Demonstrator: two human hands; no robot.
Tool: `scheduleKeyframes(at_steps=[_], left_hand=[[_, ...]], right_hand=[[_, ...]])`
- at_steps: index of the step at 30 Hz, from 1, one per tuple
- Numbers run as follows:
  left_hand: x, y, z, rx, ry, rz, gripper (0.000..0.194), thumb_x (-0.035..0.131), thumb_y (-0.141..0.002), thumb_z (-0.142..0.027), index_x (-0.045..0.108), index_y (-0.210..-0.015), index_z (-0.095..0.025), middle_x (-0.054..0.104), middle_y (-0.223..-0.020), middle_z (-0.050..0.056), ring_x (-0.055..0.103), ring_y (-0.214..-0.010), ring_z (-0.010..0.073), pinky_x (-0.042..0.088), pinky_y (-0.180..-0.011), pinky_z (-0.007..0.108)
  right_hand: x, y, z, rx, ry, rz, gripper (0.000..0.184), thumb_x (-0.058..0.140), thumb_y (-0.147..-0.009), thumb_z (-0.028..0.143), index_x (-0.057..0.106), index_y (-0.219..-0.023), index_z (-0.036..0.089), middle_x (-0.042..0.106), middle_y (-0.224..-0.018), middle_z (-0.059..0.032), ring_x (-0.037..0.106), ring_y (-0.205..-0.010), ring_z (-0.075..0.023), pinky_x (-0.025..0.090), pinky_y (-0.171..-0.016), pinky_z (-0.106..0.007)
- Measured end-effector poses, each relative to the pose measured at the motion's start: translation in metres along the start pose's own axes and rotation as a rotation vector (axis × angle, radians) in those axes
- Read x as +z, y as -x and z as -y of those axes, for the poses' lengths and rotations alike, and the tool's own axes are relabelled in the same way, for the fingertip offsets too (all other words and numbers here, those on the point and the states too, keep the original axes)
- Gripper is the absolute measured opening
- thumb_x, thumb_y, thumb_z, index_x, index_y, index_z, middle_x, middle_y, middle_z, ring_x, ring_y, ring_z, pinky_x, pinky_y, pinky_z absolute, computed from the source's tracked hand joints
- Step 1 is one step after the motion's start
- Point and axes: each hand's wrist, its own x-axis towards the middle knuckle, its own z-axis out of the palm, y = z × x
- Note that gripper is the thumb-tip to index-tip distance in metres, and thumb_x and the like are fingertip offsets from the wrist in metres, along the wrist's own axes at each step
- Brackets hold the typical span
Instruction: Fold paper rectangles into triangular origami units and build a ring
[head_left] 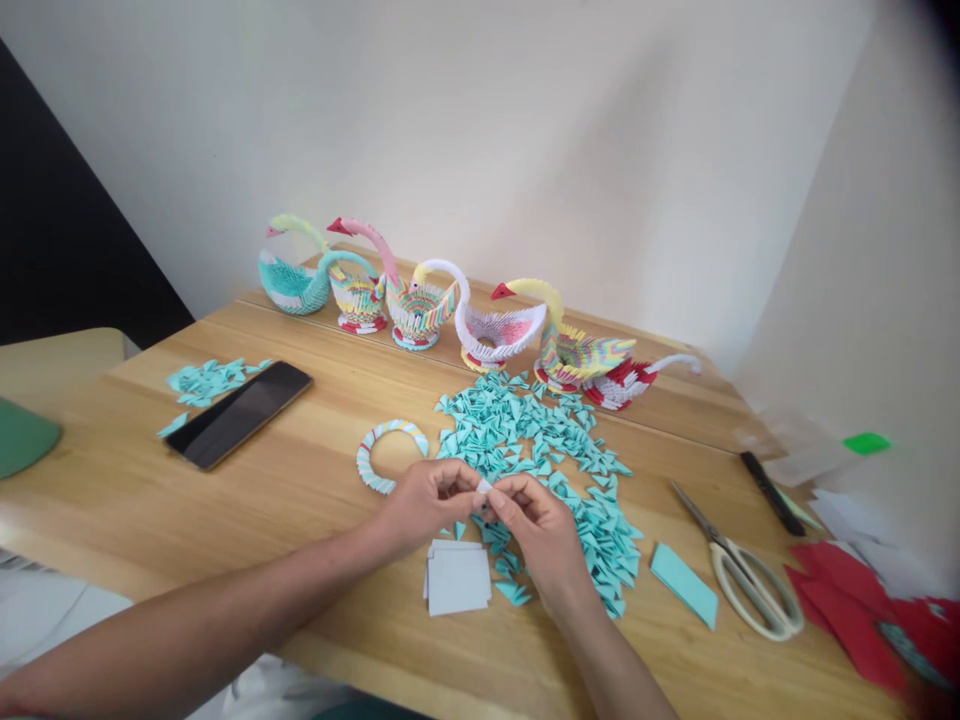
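Observation:
Between the fingertips of both hands is a small white piece of folded paper [484, 487], mostly covered by the fingers. My left hand [435, 503] pinches it from the left, and my right hand [538, 528] pinches it from the right. Beneath and beyond the hands spreads a pile of turquoise folded paper triangles [510, 425]. A stack of white paper squares [458, 578] lies just below my left hand. Beside that wrist is a ring of folded paper pieces [365, 462], striped in pale blue, white and other colours, partly hidden by the hand.
Several folded-paper swans [499, 335] line the table's back by the wall. A black phone [240, 413] and a smaller turquoise heap [212, 381] lie left. To the right are turquoise paper strips [684, 584], scissors [739, 570], a black cutter-like bar [771, 492] and red paper [847, 590].

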Motion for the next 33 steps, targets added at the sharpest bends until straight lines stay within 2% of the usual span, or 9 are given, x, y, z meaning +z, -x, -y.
scheduleKeyframes(at_steps=[5, 8, 13, 17, 23, 28, 33], left_hand=[[0.0028, 0.0042, -0.0027, 0.087, -0.366, -0.092, 0.01, 0.058, -0.076, -0.019, 0.064, -0.073, -0.012, 0.055, -0.059, -0.002, 0.044, -0.054, 0.0077, 0.032, -0.05, 0.018], [0.0037, 0.0049, -0.0037, 0.13, -0.474, -0.096, 0.012, 0.057, -0.077, -0.02, 0.064, -0.073, -0.012, 0.056, -0.061, -0.002, 0.045, -0.057, 0.0085, 0.032, -0.052, 0.019], [0.0024, 0.0024, -0.0002, 0.005, -0.243, 0.006, 0.025, 0.059, -0.078, -0.032, 0.064, -0.089, -0.011, 0.058, -0.064, -0.001, 0.046, -0.055, 0.0089, 0.035, -0.052, 0.019], [0.0017, 0.0043, -0.0016, 0.005, -0.26, 0.007, 0.026, 0.056, -0.081, -0.033, 0.064, -0.071, -0.011, 0.058, -0.06, 0.0, 0.045, -0.054, 0.0086, 0.033, -0.051, 0.018], [0.004, 0.0088, -0.0053, 0.104, -0.472, -0.043, 0.021, 0.054, -0.082, -0.025, 0.065, -0.07, -0.012, 0.055, -0.058, -0.002, 0.042, -0.054, 0.0079, 0.029, -0.05, 0.018], [0.0043, 0.0062, -0.0038, 0.05, -0.318, 0.007, 0.025, 0.056, -0.082, -0.032, 0.064, -0.069, -0.011, 0.053, -0.057, -0.002, 0.042, -0.052, 0.0077, 0.031, -0.049, 0.018], [0.0005, 0.0027, -0.002, -0.024, -0.176, 0.006, 0.03, 0.059, -0.08, -0.039, 0.063, -0.069, -0.011, 0.058, -0.058, -0.001, 0.047, -0.05, 0.0077, 0.037, -0.05, 0.018]], right_hand=[[-0.0008, 0.0017, 0.0023, -0.225, 0.262, -0.013, 0.011, 0.063, -0.083, 0.032, 0.065, -0.081, 0.021, 0.064, -0.08, -0.002, 0.059, -0.077, -0.0172, 0.046, -0.071, -0.027], [-0.0022, 0.0018, 0.0037, -0.272, 0.34, -0.013, 0.015, 0.058, -0.086, 0.03, 0.063, -0.076, 0.02, 0.063, -0.076, -0.0011, 0.058, -0.074, -0.0164, 0.045, -0.069, -0.026], [-0.0038, 0.0022, 0.0018, -0.193, 0.277, -0.025, 0.018, 0.055, -0.088, 0.033, 0.061, -0.077, 0.02, 0.061, -0.075, 0.0003, 0.056, -0.071, -0.0149, 0.043, -0.068, -0.025], [-0.0044, 0.003, 0.0004, -0.167, 0.255, -0.015, 0.018, 0.056, -0.088, 0.034, 0.062, -0.079, 0.02, 0.061, -0.076, 0.0003, 0.056, -0.073, -0.015, 0.043, -0.068, -0.024], [-0.0054, 0.0033, 0.0022, -0.197, 0.337, 0.007, 0.021, 0.052, -0.09, 0.034, 0.061, -0.078, 0.02, 0.06, -0.075, 0.0001, 0.055, -0.072, -0.0149, 0.042, -0.068, -0.025], [-0.0058, 0.0034, 0.0033, -0.216, 0.373, -0.003, 0.021, 0.052, -0.09, 0.033, 0.06, -0.076, 0.019, 0.061, -0.073, -0.0001, 0.056, -0.071, -0.0148, 0.043, -0.068, -0.025], [-0.0068, 0.0022, 0.0034, -0.197, 0.259, 0.015, 0.014, 0.058, -0.087, 0.032, 0.066, -0.087, 0.021, 0.066, -0.082, -0.0019, 0.061, -0.077, -0.0161, 0.048, -0.069, -0.026]])
